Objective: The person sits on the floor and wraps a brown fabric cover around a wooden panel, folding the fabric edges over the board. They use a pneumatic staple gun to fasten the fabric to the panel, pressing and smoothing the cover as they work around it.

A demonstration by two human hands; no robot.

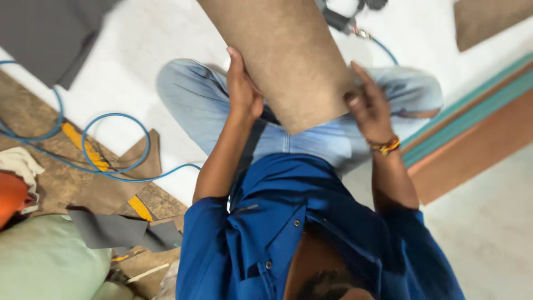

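- The left hand (243,91) gripped one long edge of the broad, tan, felt-like rectangular sheet (286,55), thumb over the face and fingers behind.
- The right hand (369,105), with a beaded orange band at its wrist, clasped the opposite edge near the lower corner; the sheet was held up over the lap, tilted away from the body.
- The white floor (144,39) lay beneath the crossed legs in pale blue jeans (191,103).
- A dark grey fabric panel (47,33) lay at the far left.
- A thin blue hose (114,116) looped across brown offcuts, well apart from both hands.
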